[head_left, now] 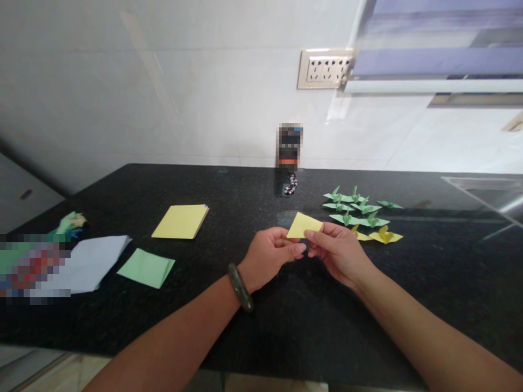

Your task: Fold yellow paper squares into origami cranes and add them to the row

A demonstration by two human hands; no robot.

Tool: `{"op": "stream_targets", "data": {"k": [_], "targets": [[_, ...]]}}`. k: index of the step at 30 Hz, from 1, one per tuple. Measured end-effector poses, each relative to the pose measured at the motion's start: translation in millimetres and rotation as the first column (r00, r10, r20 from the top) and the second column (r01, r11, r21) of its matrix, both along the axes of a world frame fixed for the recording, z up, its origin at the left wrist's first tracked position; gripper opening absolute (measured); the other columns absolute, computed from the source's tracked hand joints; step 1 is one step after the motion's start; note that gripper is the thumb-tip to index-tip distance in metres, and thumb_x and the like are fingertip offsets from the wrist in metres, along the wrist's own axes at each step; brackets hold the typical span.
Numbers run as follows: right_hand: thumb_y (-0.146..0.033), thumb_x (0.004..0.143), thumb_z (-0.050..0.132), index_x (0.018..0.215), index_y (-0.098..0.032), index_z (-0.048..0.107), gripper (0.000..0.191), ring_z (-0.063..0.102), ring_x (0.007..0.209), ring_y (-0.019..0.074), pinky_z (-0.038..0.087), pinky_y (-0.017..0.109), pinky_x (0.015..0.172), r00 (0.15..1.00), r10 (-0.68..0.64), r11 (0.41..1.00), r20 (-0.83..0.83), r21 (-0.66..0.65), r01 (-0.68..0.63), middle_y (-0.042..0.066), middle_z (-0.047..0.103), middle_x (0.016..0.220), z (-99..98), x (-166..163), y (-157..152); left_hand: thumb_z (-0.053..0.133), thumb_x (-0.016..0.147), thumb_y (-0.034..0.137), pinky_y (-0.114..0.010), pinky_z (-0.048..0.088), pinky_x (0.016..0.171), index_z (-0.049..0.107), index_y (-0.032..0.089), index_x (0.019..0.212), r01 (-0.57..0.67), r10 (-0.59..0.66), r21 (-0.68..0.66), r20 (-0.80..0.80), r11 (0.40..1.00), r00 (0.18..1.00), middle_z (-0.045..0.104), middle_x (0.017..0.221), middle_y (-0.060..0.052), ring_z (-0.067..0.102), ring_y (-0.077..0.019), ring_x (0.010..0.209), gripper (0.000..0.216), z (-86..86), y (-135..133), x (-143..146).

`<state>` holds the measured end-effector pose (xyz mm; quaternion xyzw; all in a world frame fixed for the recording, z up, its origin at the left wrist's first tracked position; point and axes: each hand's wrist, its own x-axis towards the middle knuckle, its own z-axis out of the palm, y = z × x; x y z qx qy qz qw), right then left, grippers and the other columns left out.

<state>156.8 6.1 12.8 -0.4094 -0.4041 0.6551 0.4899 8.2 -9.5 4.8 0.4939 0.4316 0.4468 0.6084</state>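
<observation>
Both hands hold a folded yellow paper (pixel 303 224) above the black counter (pixel 204 316), near its middle. My left hand (pixel 269 256), with a dark bangle on the wrist, pinches the paper's lower left edge. My right hand (pixel 337 250) pinches its lower right edge with thumb and fingers. The paper stands up as a slanted flat shape between the two hands.
Several green paper cranes (pixel 353 209) and yellow paper cranes (pixel 379 235) lie right of the hands. A yellow paper stack (pixel 180 221), a green sheet (pixel 147 267) and white sheets (pixel 92 263) lie to the left. A small dark object (pixel 289 147) stands against the wall.
</observation>
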Motion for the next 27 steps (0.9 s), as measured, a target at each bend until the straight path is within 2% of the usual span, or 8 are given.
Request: {"op": "stream_targets", "data": {"k": [7,14,21,24,27], "targets": [[-0.027,0.054,0.078,0.058,-0.012,0.06,0.023,0.05,0.043,0.0058,0.043,0.017,0.041,1.0,0.021,1.0,0.023,0.001,-0.021,-0.002,0.058,0.051,-3.2,-2.7,-2.0,0.067,0.068,0.031,-0.023,0.047,0.058,0.061,0.012,0.071,-0.075,0.076,0.018,-0.061,0.997,0.995,0.068,0.066,-0.005,0.063,-0.0128,0.06,0.02,2.2,-0.6,1.0],[-0.026,0.053,0.078,0.056,-0.013,0.062,0.021,0.046,0.042,0.0053,0.044,0.018,0.041,0.999,0.036,0.999,0.013,-0.004,-0.036,-0.003,0.054,0.048,-1.9,-2.7,-2.4,0.068,0.067,0.028,-0.024,0.049,0.06,0.062,0.013,0.072,-0.128,0.136,0.098,-0.072,0.987,0.988,0.069,0.065,-0.004,0.064,-0.014,0.061,0.017,1.0,0.7,0.4],[-0.024,0.053,0.077,0.057,-0.013,0.063,0.019,0.048,0.042,0.0052,0.043,0.017,0.042,0.997,0.07,0.997,0.014,0.027,-0.07,-0.003,0.056,0.05,-3.2,0.0,-0.5,0.064,0.071,0.027,-0.023,0.05,0.058,0.062,0.012,0.069,-0.137,0.148,0.108,-0.097,0.985,0.984,0.068,0.063,-0.004,0.063,-0.0126,0.058,0.015,5.1,-1.6,1.3],[-0.027,0.056,0.076,0.059,-0.013,0.062,0.019,0.048,0.044,0.0059,0.044,0.019,0.044,0.995,0.068,0.997,0.072,0.044,-0.071,-0.003,0.057,0.052,-5.8,1.4,0.4,0.062,0.073,0.031,-0.024,0.049,0.059,0.062,0.012,0.069,-0.138,0.144,0.083,-0.079,0.987,0.986,0.068,0.064,-0.005,0.063,-0.0128,0.058,0.019,6.5,-1.5,0.8],[-0.027,0.06,0.073,0.06,-0.014,0.062,0.017,0.05,0.049,0.0074,0.044,0.02,0.047,0.972,0.085,0.99,0.221,0.093,-0.108,-0.001,0.059,0.057,-9.1,2.0,0.0,0.062,0.073,0.031,-0.023,0.048,0.058,0.062,0.012,0.07,-0.178,0.18,0.062,-0.037,0.982,0.983,0.067,0.063,-0.004,0.062,-0.0116,0.058,0.019,6.4,0.3,-0.5]]}}
